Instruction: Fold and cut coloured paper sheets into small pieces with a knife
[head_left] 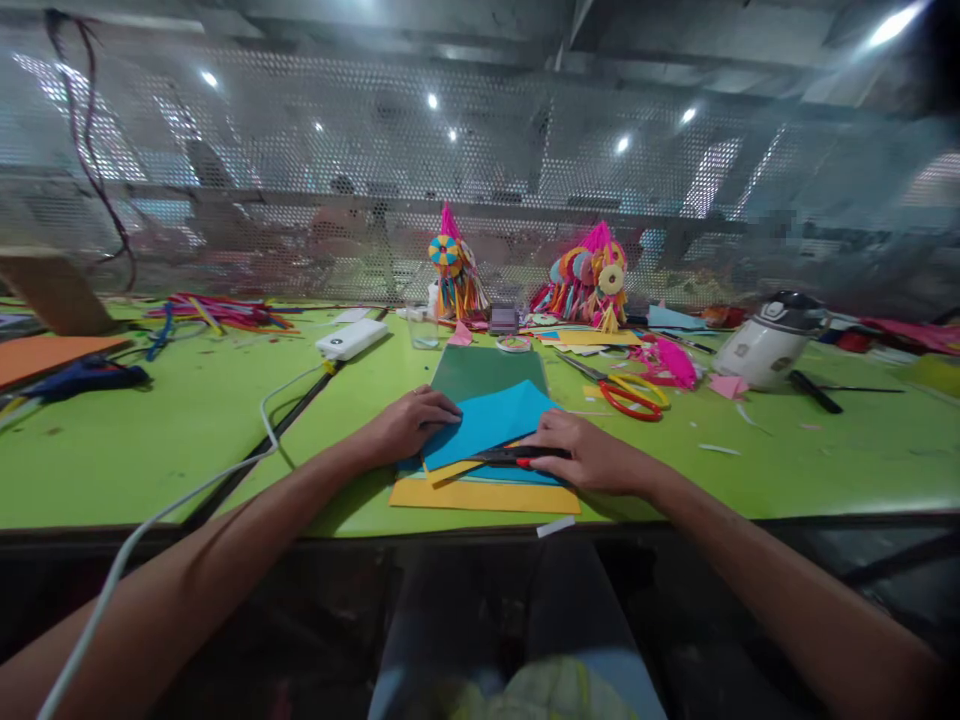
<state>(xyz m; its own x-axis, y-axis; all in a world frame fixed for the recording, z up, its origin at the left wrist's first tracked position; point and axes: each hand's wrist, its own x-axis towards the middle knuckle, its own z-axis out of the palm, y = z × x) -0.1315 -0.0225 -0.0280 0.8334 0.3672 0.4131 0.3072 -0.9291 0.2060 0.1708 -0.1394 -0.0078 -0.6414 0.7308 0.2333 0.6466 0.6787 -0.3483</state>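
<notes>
A sheet of bright blue paper (491, 425) is tilted up on one corner, with a yellow sheet showing under its lower left edge. The fingers of my left hand (424, 425) are closed on its left edge. At the right, my right hand (577, 450) grips a slim black tool with a red part (514, 456), lying along the paper's lower edge; its exact kind is partly hidden by the fingers. Beneath lie more blue paper and a yellow-orange sheet (480, 496). Behind the blue paper a dark green board (487, 370) rests flat on the table.
Red-and-yellow-handled scissors (630, 395) lie right of the board. Farther off are tasselled paper ornaments (600, 275), a glass (424, 328) and a white kettle (769, 342). A white power bank (352, 340) with a cable and a blue glue gun (90, 380) are at left.
</notes>
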